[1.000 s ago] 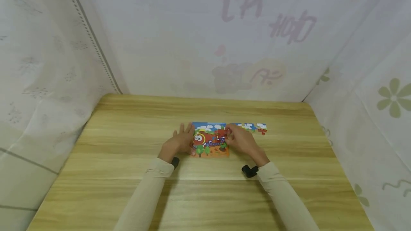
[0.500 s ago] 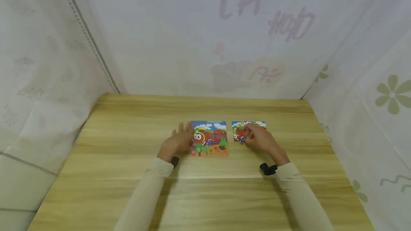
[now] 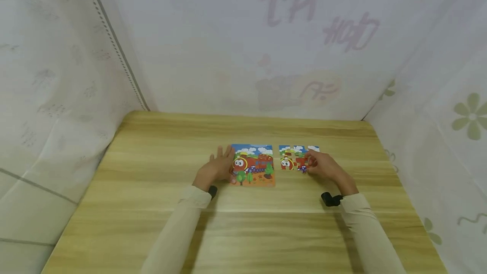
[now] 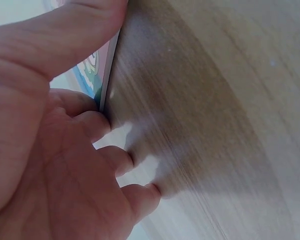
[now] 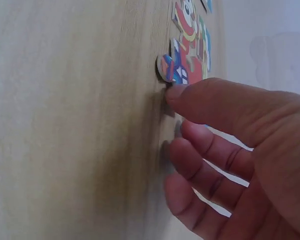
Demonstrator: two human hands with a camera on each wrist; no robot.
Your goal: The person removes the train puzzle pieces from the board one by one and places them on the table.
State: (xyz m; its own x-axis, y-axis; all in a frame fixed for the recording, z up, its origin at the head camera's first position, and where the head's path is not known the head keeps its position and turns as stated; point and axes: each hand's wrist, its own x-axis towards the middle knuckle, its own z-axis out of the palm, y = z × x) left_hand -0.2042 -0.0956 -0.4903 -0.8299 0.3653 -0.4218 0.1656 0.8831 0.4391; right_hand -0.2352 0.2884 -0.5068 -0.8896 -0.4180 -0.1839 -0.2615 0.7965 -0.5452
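A picture card (image 3: 255, 178) showing a red train with eyes lies on the table. My left hand (image 3: 218, 168) rests at its left edge with fingers spread and thumb at the lower corner; the left wrist view shows the card's edge (image 4: 109, 70) beside the thumb. To its right, jigsaw pieces form a partial copy of the picture. My right hand (image 3: 328, 169) pinches the right side of a red-and-blue jigsaw piece (image 3: 302, 164), beside the eye piece (image 3: 285, 164). In the right wrist view, the thumb overlaps the edge of this jigsaw piece (image 5: 179, 69); the index finger is hidden behind it.
Blue-sky jigsaw pieces (image 3: 298, 148) run along the top row, partly behind the right hand. The wooden table (image 3: 266, 236) extends toward me and to both sides. A patterned cloth (image 3: 213, 45) hangs behind it.
My right hand has moved right from over the card to the jigsaw pieces, carrying the red-and-blue piece, and sits further right than half a second ago. The left hand stays at the card.
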